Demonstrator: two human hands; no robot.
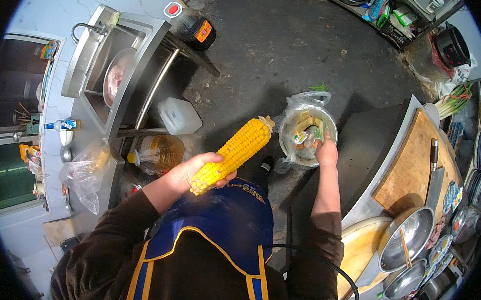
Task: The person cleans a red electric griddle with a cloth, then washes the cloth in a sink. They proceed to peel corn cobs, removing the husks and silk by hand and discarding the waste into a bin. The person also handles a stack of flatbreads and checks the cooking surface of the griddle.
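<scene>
My left hand (197,168) grips a husked corn cob (234,149) near its lower end. The cob's yellow kernels are bare, and a short pale stub of husk (267,122) stays at the far tip. To the right, my right hand (327,152) reaches over the rim of a round waste bin (336,129) on the floor. Its fingertips are down among the refuse, so whether they hold anything cannot be made out. A clear plastic bag (296,106) lines the bin. Inside lie pale corn husks (307,120) and some wrappers (301,136).
On the left, a steel sink (119,33) holds a bowl with raw meat (115,80). Below are a white plastic jug (180,116) and an oil bottle (161,153). At right, a cutting board (411,162), cleaver (434,184) and metal bowl (410,233) crowd the counter.
</scene>
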